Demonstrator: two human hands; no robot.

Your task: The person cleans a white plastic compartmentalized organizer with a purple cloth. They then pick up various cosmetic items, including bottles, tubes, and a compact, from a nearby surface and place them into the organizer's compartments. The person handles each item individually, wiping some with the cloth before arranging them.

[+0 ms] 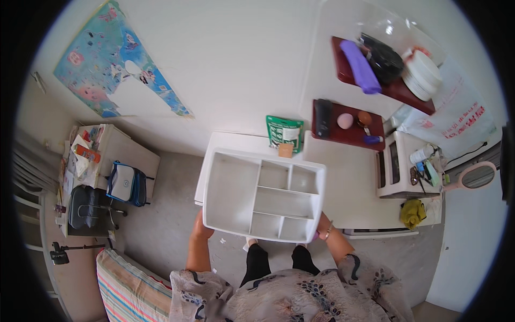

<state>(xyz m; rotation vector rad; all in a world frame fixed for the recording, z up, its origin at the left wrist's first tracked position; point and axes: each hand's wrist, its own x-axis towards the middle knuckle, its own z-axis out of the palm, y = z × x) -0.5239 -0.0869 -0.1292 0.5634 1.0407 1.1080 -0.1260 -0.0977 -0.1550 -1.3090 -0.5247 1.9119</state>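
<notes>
A white compartment organizer tray (230, 193) is held up in front of me over the white tabletop's near edge. It has one large section on its left and several smaller ones on its right, all with nothing in them. My left hand (201, 226) grips its left side near the lower corner, with the fingers mostly hidden beneath it. At the lower right corner my right hand (323, 226) grips the other side, its fingers also largely hidden. A small bit of purple shows by that hand; I cannot make out what it is.
A green pouch (285, 132) and a small tan block (285, 150) sit behind the tray. Dark red shelves (346, 137) with toiletries hang at the right, above a white cabinet (394, 166). A pink-framed mirror (477, 176) juts out there. At left stand a cluttered desk and a blue-grey bag (126, 182).
</notes>
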